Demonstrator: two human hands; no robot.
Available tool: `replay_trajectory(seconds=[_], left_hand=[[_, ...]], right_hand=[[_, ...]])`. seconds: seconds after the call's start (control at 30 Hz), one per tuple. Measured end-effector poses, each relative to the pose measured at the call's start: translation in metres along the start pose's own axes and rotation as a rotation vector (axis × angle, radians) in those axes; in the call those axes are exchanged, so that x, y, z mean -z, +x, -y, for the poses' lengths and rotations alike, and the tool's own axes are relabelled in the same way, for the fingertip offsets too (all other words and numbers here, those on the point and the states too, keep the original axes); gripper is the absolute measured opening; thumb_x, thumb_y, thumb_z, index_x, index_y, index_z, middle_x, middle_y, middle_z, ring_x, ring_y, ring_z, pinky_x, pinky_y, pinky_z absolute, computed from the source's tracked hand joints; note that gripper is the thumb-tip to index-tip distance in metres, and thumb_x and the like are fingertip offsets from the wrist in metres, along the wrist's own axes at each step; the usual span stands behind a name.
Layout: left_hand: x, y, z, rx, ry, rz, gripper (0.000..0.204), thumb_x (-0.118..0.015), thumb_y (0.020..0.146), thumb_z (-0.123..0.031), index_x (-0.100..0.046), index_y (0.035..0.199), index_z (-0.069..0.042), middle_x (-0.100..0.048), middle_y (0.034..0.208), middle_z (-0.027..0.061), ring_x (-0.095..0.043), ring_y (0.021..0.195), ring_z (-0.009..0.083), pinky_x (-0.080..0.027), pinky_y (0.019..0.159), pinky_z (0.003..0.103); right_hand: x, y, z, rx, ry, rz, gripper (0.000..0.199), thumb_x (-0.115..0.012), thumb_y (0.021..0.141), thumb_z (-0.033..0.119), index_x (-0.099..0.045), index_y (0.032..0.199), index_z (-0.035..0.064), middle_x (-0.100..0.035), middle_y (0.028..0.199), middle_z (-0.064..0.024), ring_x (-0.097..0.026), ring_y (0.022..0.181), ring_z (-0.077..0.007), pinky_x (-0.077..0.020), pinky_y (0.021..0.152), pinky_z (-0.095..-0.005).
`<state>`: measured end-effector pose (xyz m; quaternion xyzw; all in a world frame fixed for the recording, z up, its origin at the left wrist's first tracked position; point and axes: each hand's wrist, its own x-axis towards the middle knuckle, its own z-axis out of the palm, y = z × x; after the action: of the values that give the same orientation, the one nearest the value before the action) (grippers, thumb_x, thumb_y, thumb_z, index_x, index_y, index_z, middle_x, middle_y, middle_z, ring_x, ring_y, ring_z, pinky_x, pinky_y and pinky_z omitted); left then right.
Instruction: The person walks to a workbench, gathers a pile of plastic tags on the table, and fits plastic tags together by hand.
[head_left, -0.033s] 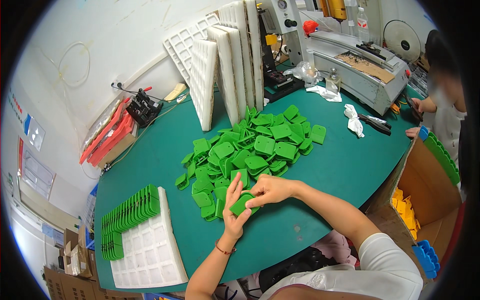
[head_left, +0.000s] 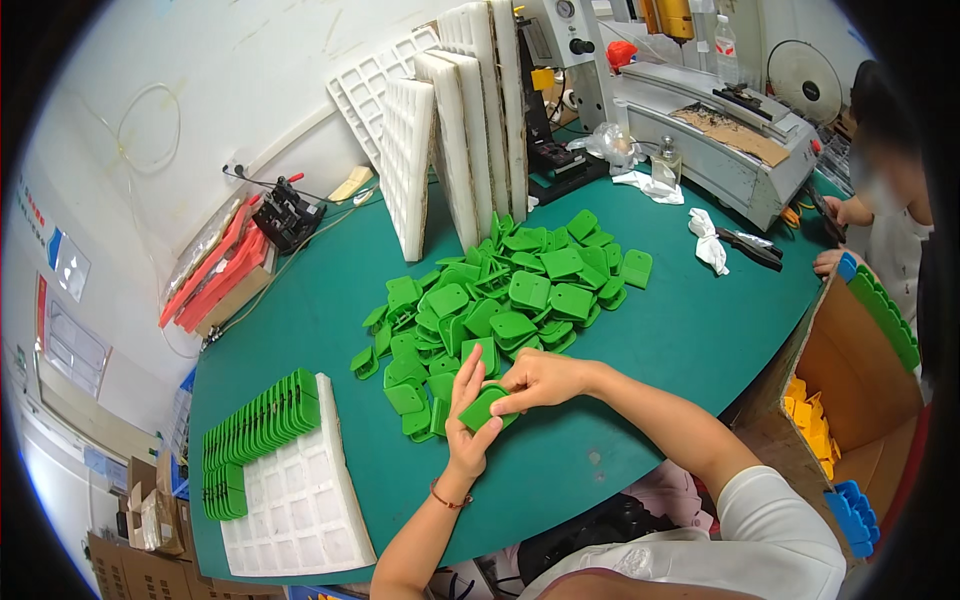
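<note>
Left hand and right hand grasp one green piece between them, apparently for steadiness, with the loose pile just beyond both, likely for easy reach.

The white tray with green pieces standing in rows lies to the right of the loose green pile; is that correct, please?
Not quite: in the head view, the white tray with green pieces standing in rows lies to the left of the loose green pile.

Bright green pieces on a teal table; white, grid-patterned tray at seven o'clock; yellow pieces and blue pieces at four.
</note>
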<state>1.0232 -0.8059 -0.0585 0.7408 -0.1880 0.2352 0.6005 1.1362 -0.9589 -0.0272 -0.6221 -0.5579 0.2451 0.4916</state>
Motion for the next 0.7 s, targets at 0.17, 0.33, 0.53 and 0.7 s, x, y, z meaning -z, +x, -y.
replay_trajectory(seconds=[0.17,0.33,0.53,0.7], left_hand=[[0.0004,0.0004,0.0013,-0.011,0.0,0.01,0.064,-0.06,0.084,-0.032,-0.041,0.14,-0.009,-0.026,0.149,0.0182,-0.041,0.126,0.0257,-0.034,0.102,0.04],[0.0001,0.0005,-0.0008,-0.005,0.009,0.005,0.061,-0.06,0.084,-0.03,-0.043,0.138,-0.006,-0.029,0.148,0.0186,-0.036,0.131,0.028,-0.029,0.106,0.041],[-0.0023,0.0004,-0.0035,0.023,-0.029,-0.012,0.056,-0.06,0.083,-0.027,-0.049,0.132,-0.003,-0.036,0.144,0.0189,-0.034,0.133,0.0303,-0.024,0.109,0.043],[-0.0034,0.0012,-0.0047,0.021,-0.034,0.005,0.055,-0.06,0.083,-0.025,-0.048,0.13,0.0,-0.04,0.14,0.021,-0.037,0.131,0.0312,-0.025,0.109,0.043]], right_hand=[[-0.0006,0.0,-0.0008,0.028,0.021,-0.014,0.041,-0.064,0.087,0.03,-0.056,0.058,0.0024,-0.052,0.049,-0.0029,-0.04,0.041,-0.0092,-0.0289,0.04,-0.0285],[0.0003,0.0,-0.0045,0.017,-0.014,-0.018,0.042,-0.065,0.086,0.031,-0.055,0.058,0.0022,-0.048,0.047,-0.0021,-0.039,0.041,-0.009,-0.0284,0.041,-0.0284],[0.0012,0.0004,-0.007,-0.029,-0.019,-0.008,0.044,-0.065,0.086,0.033,-0.054,0.057,0.0023,-0.047,0.047,-0.0023,-0.038,0.042,-0.0086,-0.0283,0.041,-0.0285],[0.0013,0.0001,-0.0067,-0.073,-0.015,-0.005,0.045,-0.065,0.085,0.035,-0.054,0.056,0.0023,-0.048,0.047,-0.0017,-0.039,0.042,-0.0083,-0.029,0.041,-0.0282]])
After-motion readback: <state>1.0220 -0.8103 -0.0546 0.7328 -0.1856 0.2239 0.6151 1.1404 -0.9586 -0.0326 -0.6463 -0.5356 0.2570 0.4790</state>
